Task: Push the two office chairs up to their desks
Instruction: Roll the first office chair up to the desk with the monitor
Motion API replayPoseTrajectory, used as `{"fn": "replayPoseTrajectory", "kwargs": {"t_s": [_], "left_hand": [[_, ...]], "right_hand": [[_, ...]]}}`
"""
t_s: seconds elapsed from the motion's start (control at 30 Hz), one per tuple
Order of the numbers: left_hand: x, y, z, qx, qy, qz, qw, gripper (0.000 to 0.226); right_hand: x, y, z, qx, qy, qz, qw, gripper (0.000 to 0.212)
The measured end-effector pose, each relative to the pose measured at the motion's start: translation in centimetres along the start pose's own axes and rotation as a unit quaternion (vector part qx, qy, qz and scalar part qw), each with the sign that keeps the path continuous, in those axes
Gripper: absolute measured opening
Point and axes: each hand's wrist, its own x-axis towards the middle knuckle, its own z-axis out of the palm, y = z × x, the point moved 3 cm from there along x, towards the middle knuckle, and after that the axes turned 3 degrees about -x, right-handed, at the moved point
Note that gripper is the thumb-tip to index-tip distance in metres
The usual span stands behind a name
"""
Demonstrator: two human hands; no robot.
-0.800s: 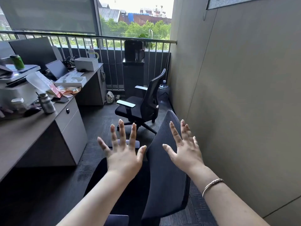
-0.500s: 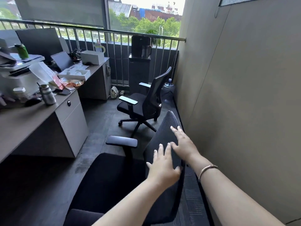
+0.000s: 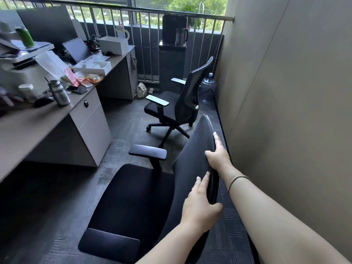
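A black office chair [image 3: 133,199] stands right below me, seat facing left toward the near desk [image 3: 32,128], with a gap between them. My left hand [image 3: 200,204] grips the lower edge of its mesh backrest. My right hand [image 3: 217,155] grips the same backrest edge higher up. A second black office chair [image 3: 182,100] stands farther back, facing left, apart from the far desk [image 3: 118,73].
A beige wall [image 3: 285,111] runs close along the right. A railing [image 3: 144,14], a dark cabinet [image 3: 172,63] and a water jug [image 3: 207,88] stand at the back. The desks carry a printer, a monitor, boxes, a flask [image 3: 59,92] and papers. Dark carpet lies between chairs and desks.
Both hands came down from open in the air onto the near chair's backrest and closed on its edge. The view tilted down and moved closer.
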Motion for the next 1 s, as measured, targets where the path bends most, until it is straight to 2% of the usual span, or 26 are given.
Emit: {"fn": "replayPoseTrajectory", "kwargs": {"t_s": [0.23,0.4,0.6,1.0], "left_hand": [[-0.2,-2.0,-3.4,-0.122,-0.002,-0.011,0.992,0.098],[-0.1,-5.0,-8.8,-0.115,-0.011,0.002,0.993,0.095],[-0.4,-9.5,-18.0,-0.101,0.016,0.006,0.995,0.091],[0.1,-14.5,-29.3,-0.142,0.070,0.004,0.987,0.090]], "right_hand": [[0.0,-2.5,3.5,0.034,-0.019,-0.004,0.999,0.084],[-0.3,-4.8,7.9,0.063,0.003,-0.001,0.998,0.087],[-0.9,-10.2,15.3,0.072,0.005,-0.015,0.997,0.088],[0.3,-20.2,27.3,0.057,-0.054,-0.047,0.996,0.087]]}}
